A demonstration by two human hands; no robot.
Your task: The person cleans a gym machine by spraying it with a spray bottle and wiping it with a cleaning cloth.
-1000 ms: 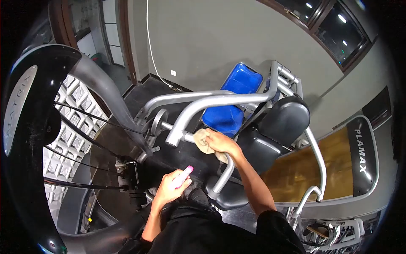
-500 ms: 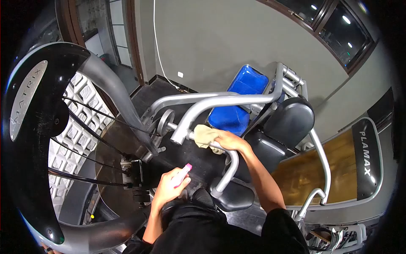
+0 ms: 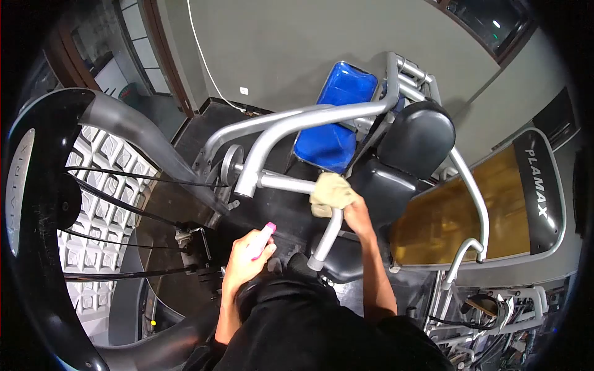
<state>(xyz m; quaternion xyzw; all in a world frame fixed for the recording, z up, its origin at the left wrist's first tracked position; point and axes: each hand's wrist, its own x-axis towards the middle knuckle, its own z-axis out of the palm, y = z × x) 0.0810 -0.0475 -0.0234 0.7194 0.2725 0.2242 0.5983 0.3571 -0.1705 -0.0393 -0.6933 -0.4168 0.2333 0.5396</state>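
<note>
My right hand (image 3: pixel 357 216) presses a pale yellow cloth (image 3: pixel 333 190) around the bend of a silver metal bar (image 3: pixel 288 183) on a gym machine. The cloth covers the corner where the bar turns down toward me, and it hides some of my fingertips. In my left hand (image 3: pixel 242 264) is a small white bottle (image 3: pixel 257 243) with a pink top, tilted up and apart from the bar. My left fingers are wrapped round the bottle.
Behind the bar stand a black padded seat (image 3: pixel 387 185) and backrest (image 3: pixel 417 137). A blue padded chair (image 3: pixel 325 147) is near the wall. Cables (image 3: pixel 124 204) and a dark machine frame (image 3: pixel 43 235) rise at left. A gold PLAMAX panel (image 3: pixel 464 210) stands at right.
My right hand and the cloth have slid rightward along the bar, from its straight part to the bend. My left hand still holds the bottle. The view has shifted.
</note>
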